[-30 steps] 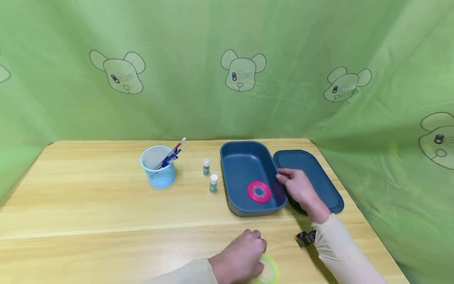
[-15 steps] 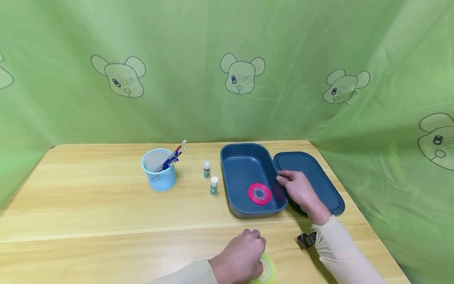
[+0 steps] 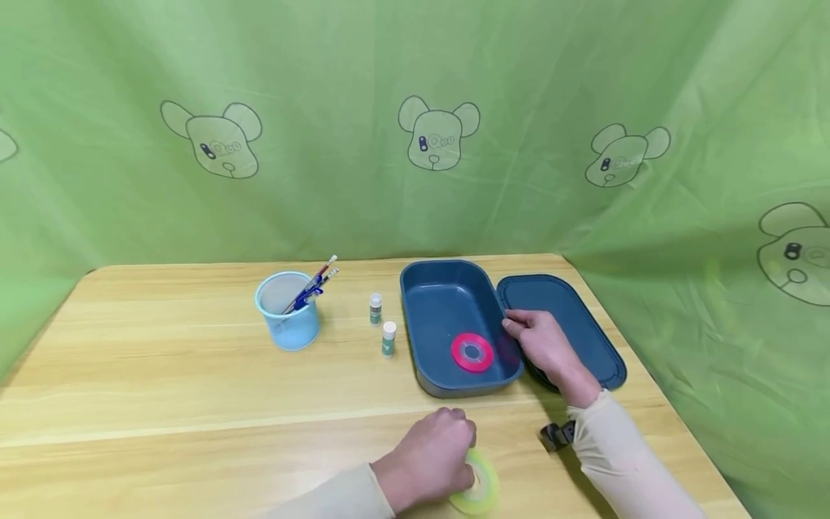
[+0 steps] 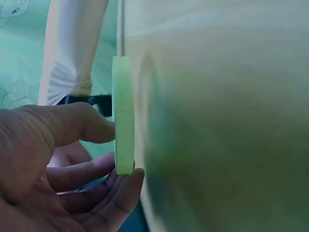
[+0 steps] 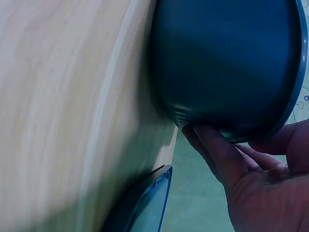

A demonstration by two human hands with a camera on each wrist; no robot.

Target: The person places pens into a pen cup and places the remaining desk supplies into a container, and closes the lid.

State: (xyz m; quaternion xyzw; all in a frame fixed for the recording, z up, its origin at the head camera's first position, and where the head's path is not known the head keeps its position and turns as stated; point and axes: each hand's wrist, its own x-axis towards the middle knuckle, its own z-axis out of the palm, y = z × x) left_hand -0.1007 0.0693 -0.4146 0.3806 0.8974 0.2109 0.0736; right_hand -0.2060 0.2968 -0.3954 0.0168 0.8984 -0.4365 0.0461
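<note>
L hand (image 3: 431,461) at box's 6-7 o'clock, palm down, back of hand up, forearm coming in from 7. Fingers bent, pinching the yellow-green tape roll (image 3: 486,494): thumb on its upper face, fingertips round rim & under. Roll sits at box's 6 o'clock, near L hand's 4, abt level w/ tabletop; can't tell if touching it.

R hand (image 3: 545,346) at box's 3 o'clock, forearm in from 4, wrist slightly above rim height. Fingers close together, fairly straight, against outer side wall just below rim; thumb at rim, so the edge of the dk blue box (image 3: 454,389) is held btwn them. Blk wrist mount (image 3: 556,437) on that forearm, by the cuff.

Pink tape roll (image 3: 460,353) flat on box floor, twd its 5 o'clock. Dk blue lid (image 3: 577,310) beside box at 3, partly behind R hand & forearm. Two glue sticks upright approx. 9 o'clock of box: nearer one (image 3: 387,340), farther one (image 3: 375,310) a bit past 9. Lt blue cup (image 3: 293,331) well apart, also at 9, w/ pens (image 3: 310,292) leaning to its 1-2 o'clock. All on wood table (image 3: 194,404); green cloth (image 3: 324,209) behind, at 12.
</note>
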